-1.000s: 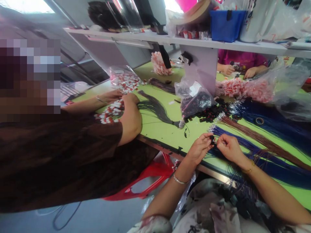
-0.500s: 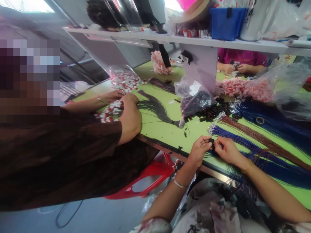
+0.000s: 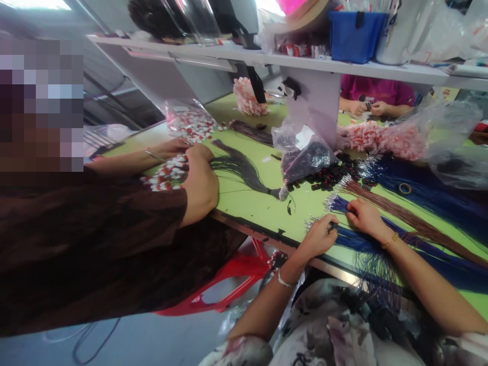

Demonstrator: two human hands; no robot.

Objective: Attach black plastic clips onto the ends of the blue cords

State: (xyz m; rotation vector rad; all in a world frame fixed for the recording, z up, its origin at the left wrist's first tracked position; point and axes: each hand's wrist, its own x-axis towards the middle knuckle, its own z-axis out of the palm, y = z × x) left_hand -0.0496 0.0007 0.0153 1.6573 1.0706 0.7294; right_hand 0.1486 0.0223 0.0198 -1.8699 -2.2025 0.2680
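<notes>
At the far left, a co-worker's dark brown sleeve [image 3: 95, 244] reaches over the lime-green desk [image 3: 247, 206], the co-worker's hand [image 3: 200, 178] beside a heap of small red-and-white pieces [image 3: 170, 175]. Right of that, a bundle of fine grey wires [image 3: 244, 170] narrows to a tied end with pale tips. Next comes a crinkled clear plastic bag [image 3: 305, 157], dark pieces inside, with loose black pieces [image 3: 326, 178] spilling beside it.

Nearer the desk's front edge, the person's left hand [image 3: 322, 238] has its fingers closed on a small black piece [image 3: 333, 226] (its outline is partly covered). Silvery tips of a lower bundle of blue wires [image 3: 356, 241] show just beyond that hand; half a second ago they were hidden.

The right hand [image 3: 365, 218] rests at an upper bundle of blue wires [image 3: 337, 203], near its metallic tips. Its fingers are curled inward, and whether they pinch a wire I cannot tell. Half a second ago this hand was just beside the black piece; now the two are apart. Further right, straight brown wires [image 3: 400, 218] slant across the desk, below a round tape roll [image 3: 404, 189].
</notes>
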